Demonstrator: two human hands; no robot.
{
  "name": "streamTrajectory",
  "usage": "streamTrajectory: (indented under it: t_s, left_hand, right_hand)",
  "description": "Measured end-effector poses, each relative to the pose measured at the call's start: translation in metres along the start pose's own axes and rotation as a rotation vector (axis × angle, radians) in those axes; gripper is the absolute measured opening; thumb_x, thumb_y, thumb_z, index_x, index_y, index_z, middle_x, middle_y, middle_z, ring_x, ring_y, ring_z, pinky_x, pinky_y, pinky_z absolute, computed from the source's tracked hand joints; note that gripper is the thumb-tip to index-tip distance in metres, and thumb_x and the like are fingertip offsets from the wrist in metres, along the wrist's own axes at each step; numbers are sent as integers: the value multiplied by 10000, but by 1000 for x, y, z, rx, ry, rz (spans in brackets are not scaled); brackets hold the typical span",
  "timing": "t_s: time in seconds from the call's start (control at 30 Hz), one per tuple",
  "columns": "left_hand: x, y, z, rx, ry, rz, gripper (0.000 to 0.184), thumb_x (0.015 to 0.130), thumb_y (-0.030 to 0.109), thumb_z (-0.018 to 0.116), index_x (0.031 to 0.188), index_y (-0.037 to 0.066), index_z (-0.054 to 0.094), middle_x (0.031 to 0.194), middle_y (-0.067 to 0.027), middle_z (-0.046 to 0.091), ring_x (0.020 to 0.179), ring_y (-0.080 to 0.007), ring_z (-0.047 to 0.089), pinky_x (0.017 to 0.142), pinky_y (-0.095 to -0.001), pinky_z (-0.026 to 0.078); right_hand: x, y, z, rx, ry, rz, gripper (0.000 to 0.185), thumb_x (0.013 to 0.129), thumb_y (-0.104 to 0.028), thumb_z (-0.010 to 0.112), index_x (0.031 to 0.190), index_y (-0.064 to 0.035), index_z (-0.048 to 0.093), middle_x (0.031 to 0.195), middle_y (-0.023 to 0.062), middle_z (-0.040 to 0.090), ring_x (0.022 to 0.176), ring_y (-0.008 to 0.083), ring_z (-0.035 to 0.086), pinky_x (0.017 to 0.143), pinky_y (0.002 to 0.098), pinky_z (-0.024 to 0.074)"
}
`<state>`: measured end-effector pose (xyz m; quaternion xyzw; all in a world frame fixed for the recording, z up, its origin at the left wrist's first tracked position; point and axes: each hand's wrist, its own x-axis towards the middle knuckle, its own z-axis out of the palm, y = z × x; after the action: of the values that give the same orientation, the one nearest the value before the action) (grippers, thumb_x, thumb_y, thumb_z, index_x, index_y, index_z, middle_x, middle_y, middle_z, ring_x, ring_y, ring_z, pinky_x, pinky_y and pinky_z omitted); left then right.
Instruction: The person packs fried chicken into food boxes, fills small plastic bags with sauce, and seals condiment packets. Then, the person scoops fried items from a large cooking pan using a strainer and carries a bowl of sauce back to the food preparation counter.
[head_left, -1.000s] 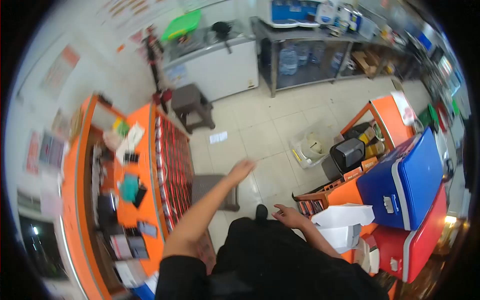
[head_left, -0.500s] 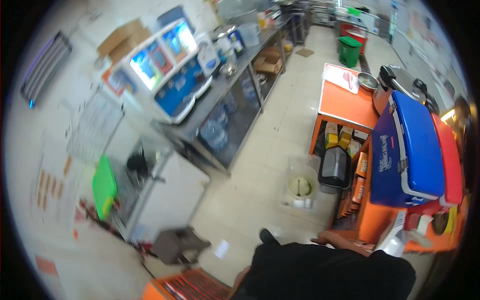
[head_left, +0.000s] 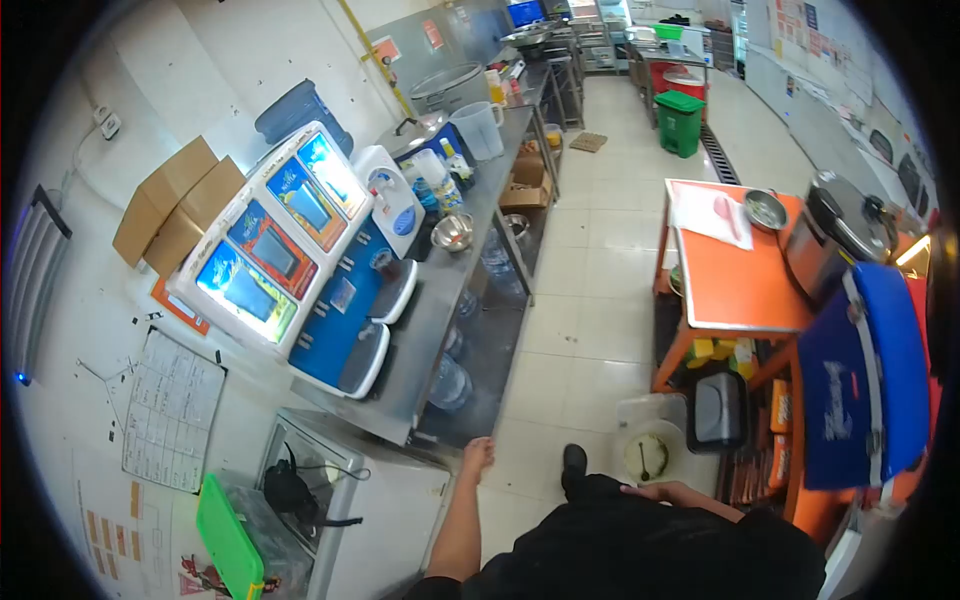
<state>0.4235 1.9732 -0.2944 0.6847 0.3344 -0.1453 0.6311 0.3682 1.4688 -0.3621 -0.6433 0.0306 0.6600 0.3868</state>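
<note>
My left hand hangs out in front of my body, its fingers curled in with nothing showing in them. It is nearest to the front of the steel counter and the white chest freezer. Low beside my dark clothing is my right hand, partly covered by the shirt, with fingers stretched out and no object visible in it. Just beyond that hand, a clear plastic tub on the floor holds a round container with a dark-handled utensil in it.
A drink dispenser and a metal bowl stand on the left counter. To the right are an orange table, a large pot and a blue cooler box. A green bin stands farther down the tiled aisle.
The view has shifted forward along the aisle, and the dispenser looks larger. My left arm has swung forward into sight. The brown stool has dropped out of view.
</note>
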Motion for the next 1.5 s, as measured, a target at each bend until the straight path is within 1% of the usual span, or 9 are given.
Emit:
streamTrajectory:
  t_s: [0.3,0.57,0.97,1.1,1.17,1.27,1.37,1.47,1.5]
  left_hand:
    - [119,147,83,114,-350,-127,367,1036,374,501,1317,152,584,1218,-12,669,1168,-157,594,934,-403,458]
    - [336,293,157,402,-553,95,284,990,287,565,1134,63,666,989,-40,679,898,-142,610,789,-285,492]
    - [657,621,434,945,-892,531,371,965,325,592,1144,8,662,1028,-107,702,912,-184,653,841,-332,525]
    - [745,707,518,714,-930,314,394,951,379,575,1055,15,684,979,-95,708,831,-180,653,720,-342,518]
    - [822,720,541,889,-944,285,391,976,385,542,1099,34,662,1016,-72,697,861,-164,632,690,-332,498]
    - [913,743,549,909,-779,84,395,983,394,541,1158,57,654,1035,-42,699,866,-168,612,680,-353,483]
    - [978,752,528,886,-606,-35,322,985,336,546,1059,52,678,934,-58,688,777,-166,599,647,-353,478]
    - [1033,778,494,1440,-966,1022,341,968,311,537,888,12,680,860,-244,694,694,-375,656,645,-513,498]
    - [1053,794,497,1705,-1032,690,342,943,280,585,1102,-11,666,1076,-247,692,1001,-412,670,826,-507,529]
  right_hand:
    - [8,-165,-168,-100,114,-42,1143,809,-863,477,1487,52,380,1422,252,515,1321,347,500,1091,443,402]
    - [55,-276,-328,-66,191,-36,1104,830,-821,510,1540,1,311,1485,266,451,1353,367,475,1107,439,397]
    - [31,-463,-581,440,363,-196,1255,833,-780,578,1590,-28,-83,1632,268,151,1487,360,259,1168,416,311]
    - [93,-469,-721,607,473,-164,1328,809,-804,583,1563,38,-114,1621,298,139,1495,357,240,1181,413,277]
    - [140,-443,-818,704,403,-255,1323,792,-810,597,1579,3,-89,1611,336,126,1507,384,205,1182,423,279]
    - [107,-488,-944,-134,518,-281,1055,860,-665,631,1610,-120,126,1606,314,199,1358,462,446,1131,423,365]
    - [71,-539,-1041,28,446,-189,974,871,-639,628,1568,-108,202,1563,300,265,1330,450,474,1111,424,385]
    - [54,-574,-1140,98,444,-165,896,881,-614,624,1527,-97,279,1521,286,331,1302,439,501,1091,425,406]
    - [52,-579,-1174,108,441,-156,871,885,-605,623,1513,-93,304,1507,282,353,1292,435,510,1084,425,413]
